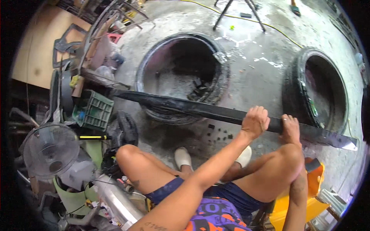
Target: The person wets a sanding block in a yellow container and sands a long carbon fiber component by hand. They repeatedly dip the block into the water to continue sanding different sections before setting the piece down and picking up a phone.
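Observation:
A long dark flat bar (185,108), silvery at its right end, stretches from the middle left to the right rim, crossing in front of two black rings that look like tires. My left hand (255,120) is closed on it right of centre, and my right hand (290,128) grips it a little farther right. The middle tire (148,69) lies on the floor with small dark pieces inside. The right tire (293,90) is tilted. Small dark bits (220,137) lie on the concrete below the bar.
A fan (50,148), green crate (98,111), plywood board (34,48) and assorted clutter crowd the left. A yellow plastic object (285,215) is beside my right leg. A metal stand (222,15) and a yellow cable (285,34) are on the far concrete floor (258,77).

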Tool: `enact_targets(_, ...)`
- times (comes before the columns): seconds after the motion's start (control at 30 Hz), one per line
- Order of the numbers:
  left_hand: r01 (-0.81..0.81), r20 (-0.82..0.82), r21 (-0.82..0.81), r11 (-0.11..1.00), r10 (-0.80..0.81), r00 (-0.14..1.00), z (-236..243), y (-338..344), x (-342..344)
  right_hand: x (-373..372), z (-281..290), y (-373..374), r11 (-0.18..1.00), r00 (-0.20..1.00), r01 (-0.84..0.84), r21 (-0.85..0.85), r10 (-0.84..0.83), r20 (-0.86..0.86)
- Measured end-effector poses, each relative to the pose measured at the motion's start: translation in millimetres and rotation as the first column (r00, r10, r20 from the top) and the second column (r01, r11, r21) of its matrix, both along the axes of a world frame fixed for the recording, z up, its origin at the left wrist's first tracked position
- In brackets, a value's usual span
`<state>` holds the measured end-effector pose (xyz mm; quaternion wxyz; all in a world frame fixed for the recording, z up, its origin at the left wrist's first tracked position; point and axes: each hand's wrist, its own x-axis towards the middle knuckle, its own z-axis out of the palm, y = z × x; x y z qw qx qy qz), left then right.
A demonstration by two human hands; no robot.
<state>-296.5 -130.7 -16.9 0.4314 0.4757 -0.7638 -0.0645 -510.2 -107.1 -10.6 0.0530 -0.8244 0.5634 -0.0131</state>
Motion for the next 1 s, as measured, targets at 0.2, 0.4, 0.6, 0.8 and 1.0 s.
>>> enact_targets(0.2, -0.428, 0.149, 0.021, 0.904, 0.42, 0.895, 0, -37, 203, -26, -4, 4, 0.999, 0.998, 0.01, -0.054, -0.014, -0.058)
enact_targets(0.4, -0.308, 0.179, -0.074, 0.949, 0.316, 0.932, -8, -17, 142, -14, -1, 7, 0.999, 1.0, -0.012, -0.041, 0.011, -0.024)
enact_targets(0.6, -0.33, 0.194, -0.048, 0.943, 0.333, 0.923, -1, -24, 246, -23, -3, 4, 0.997, 0.999, -0.019, -0.077, 0.015, -0.043)
enact_targets(0.8, -0.604, 0.037, 0.175, 0.777, 0.608, 0.793, -6, -30, 288, -29, -10, -1, 0.993, 0.997, -0.045, -0.11, 0.037, -0.065)
enact_targets(1.0, -0.293, 0.106, -0.049, 0.955, 0.297, 0.949, -4, -22, 246, -24, 8, 6, 0.999, 0.999, -0.032, -0.039, 0.031, -0.031)
